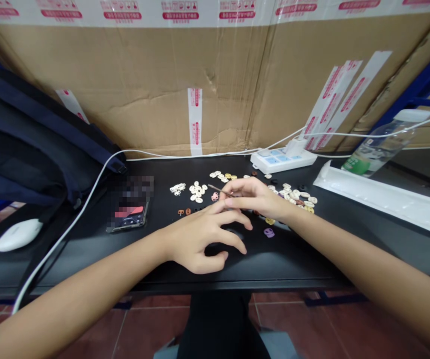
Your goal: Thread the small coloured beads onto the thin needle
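My right hand (pixel 254 196) is closed, with thumb and index finger pinching a thin brown stick-like tool (pixel 217 189) whose end points left. Meeting its fingertips is my left hand (pixel 203 234), palm down. The left middle, ring and little fingers are spread and curved, while the index tip presses in at the right hand's fingers; whatever it pinches there is hidden. Small flat pieces with holes lie around both hands: a cream pile (pixel 198 190), a pink piece (pixel 215 197), a brown piece (pixel 188 211), a purple piece (pixel 269 232) and more cream pieces (pixel 293 193).
A phone (pixel 134 217) and a dark backpack (pixel 43 134) are on the left, with a white mouse-like case (pixel 18 235). At the back stands a power strip (pixel 284 158) with white cables. A plastic bottle (pixel 381 142) and a long white tray (pixel 383 199) lie to the right.
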`<state>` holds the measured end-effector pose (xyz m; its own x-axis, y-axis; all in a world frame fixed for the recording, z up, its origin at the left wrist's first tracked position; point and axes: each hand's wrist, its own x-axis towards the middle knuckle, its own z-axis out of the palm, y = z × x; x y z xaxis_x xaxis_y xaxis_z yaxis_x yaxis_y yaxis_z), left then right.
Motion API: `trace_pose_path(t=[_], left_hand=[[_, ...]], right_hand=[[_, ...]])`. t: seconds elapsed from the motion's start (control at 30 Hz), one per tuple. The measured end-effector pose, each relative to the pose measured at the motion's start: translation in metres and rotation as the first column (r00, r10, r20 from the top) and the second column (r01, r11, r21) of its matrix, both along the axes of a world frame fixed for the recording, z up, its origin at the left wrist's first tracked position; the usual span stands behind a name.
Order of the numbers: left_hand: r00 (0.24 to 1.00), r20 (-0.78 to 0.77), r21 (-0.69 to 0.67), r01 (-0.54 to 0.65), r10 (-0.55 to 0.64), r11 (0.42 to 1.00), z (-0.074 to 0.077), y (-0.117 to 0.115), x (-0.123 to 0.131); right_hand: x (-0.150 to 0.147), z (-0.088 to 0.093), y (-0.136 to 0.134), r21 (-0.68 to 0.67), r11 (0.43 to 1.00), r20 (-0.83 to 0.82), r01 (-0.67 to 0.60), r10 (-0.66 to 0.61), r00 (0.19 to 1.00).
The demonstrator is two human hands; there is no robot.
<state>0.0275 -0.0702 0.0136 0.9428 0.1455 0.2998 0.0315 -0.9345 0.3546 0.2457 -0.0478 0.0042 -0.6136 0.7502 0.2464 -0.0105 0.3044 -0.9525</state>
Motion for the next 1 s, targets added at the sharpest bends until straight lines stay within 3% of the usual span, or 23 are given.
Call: trace_pose_path(t=[0.6, 1.0], left_hand=[[1.000, -0.024, -0.009, -0.004, 0.004, 1.000, -0.0001, 0.0002, -0.0001], [1.000, -0.016, 0.001, -0.001, 0.001, 1.000, -0.0013, 0.0010, -0.0004]], right_hand=[[-0.0030, 0.0027, -0.0051, -0.143, 0.990, -0.029, 0.010, -0.014, 0.999], [-0.0034, 0.0020, -0.0045, -0.146, 0.989, -0.040, -0.003, -0.003, 0.999]])
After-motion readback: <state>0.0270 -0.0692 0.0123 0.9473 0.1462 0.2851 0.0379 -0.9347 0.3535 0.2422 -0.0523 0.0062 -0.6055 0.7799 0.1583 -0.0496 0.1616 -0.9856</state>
